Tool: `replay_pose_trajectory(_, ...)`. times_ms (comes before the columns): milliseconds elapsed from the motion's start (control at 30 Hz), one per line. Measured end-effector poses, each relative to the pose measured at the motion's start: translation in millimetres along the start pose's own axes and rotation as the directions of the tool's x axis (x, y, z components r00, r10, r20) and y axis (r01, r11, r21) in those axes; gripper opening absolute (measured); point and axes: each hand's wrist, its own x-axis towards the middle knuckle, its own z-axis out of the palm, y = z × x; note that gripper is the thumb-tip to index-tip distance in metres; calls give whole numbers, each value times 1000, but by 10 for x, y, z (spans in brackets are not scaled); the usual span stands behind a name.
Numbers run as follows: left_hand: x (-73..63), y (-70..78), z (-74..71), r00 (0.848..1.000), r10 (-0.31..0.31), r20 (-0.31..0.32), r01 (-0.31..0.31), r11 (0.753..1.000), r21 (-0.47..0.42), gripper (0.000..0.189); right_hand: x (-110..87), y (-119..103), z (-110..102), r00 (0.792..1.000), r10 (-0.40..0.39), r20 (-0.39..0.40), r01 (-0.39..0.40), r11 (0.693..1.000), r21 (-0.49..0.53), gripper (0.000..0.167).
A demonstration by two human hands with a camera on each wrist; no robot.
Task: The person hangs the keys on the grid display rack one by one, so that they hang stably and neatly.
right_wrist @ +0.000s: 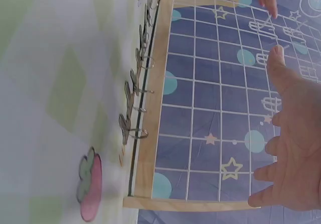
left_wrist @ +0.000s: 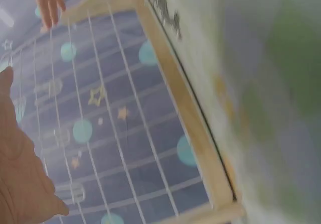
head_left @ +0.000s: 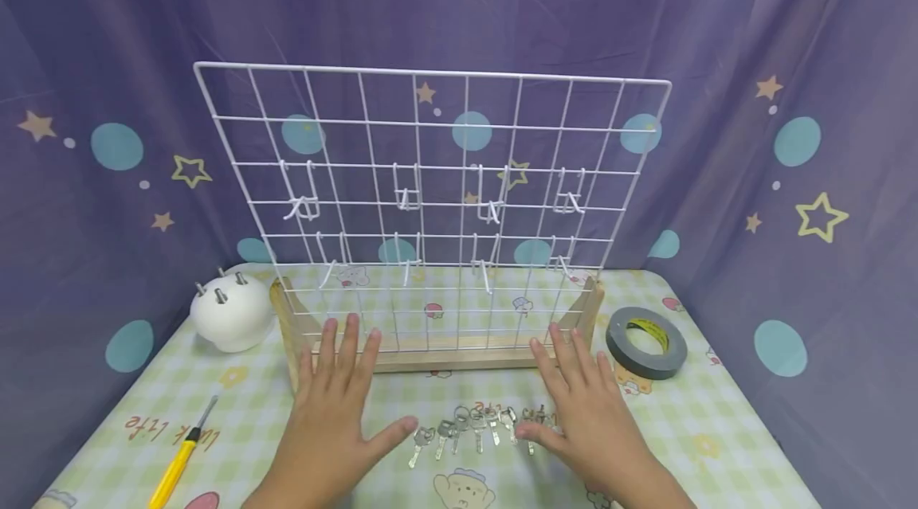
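Observation:
My left hand (head_left: 333, 413) is spread palm down with straight fingers, in front of the left part of a white wire grid rack (head_left: 441, 124). To the right, my right hand (head_left: 591, 413) is held the same way, thumb pointing inward. Neither hand grips anything. Between and beyond the thumbs a row of several keys (head_left: 478, 431) with metal rings lies on the table; the right thumb hides part of the row in the head view. Several white hooks (head_left: 491, 211) hang on the grid in two rows. A wooden stand (head_left: 459, 359) carries the grid.
A yellow screwdriver (head_left: 175, 469) lies at the left. Behind it stands a white rounded object (head_left: 231, 318) with metal studs on top. A roll of grey tape (head_left: 647, 343) lies at the right. Purple curtains (head_left: 459, 7) surround the checked tablecloth (head_left: 717, 429).

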Motion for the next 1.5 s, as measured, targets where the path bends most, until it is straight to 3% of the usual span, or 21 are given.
replay_pose_trajectory(200, 109, -281, -219, 984, -82, -156, 71, 994, -79, 105, 24, 96, -67, 999, 2, -41, -2, 1000, 8, 105)
replay_pose_trajectory(367, 241, -560, -366, 962, -196, -190, 150, 961, -231, 102, 54, 178, -91, 998, 9, -57, -6, 999, 53, 105)
replay_pose_trajectory(533, 381, -874, -423, 945, -287, -159, 198, 885, -422, 94, 102, 279, -79, 998, 38, -41, -33, 991, 130, 100)
replay_pose_trajectory(733, 548, -1163, -366, 926, -376, -23, 292, 755, -587, 83, 166, 390, -14, 993, 100, 69, -110, 980, 168, 94)
replay_pose_trajectory(833, 597, -1265, -316, 921, -390, 21, 317, 717, -621, 75, 219, 408, 52, 978, 137, 161, -167, 967, 193, 86)
replay_pose_trajectory(1033, 620, -1356, -242, 922, -386, 39, 325, 714, -619, 62, 321, 396, 252, 918, 181, 354, -267, 940, 211, 47)
replay_pose_trajectory(1267, 659, -1379, -205, 906, -420, 46, 371, 739, -562, 56, 353, 394, 400, 914, 157, 373, -239, 954, 184, 31)
replay_pose_trajectory(1500, 655, -1394, -189, 882, -471, 30, 425, 764, -486, 48, 364, 363, 487, 896, 142, 421, -226, 961, 157, 26)
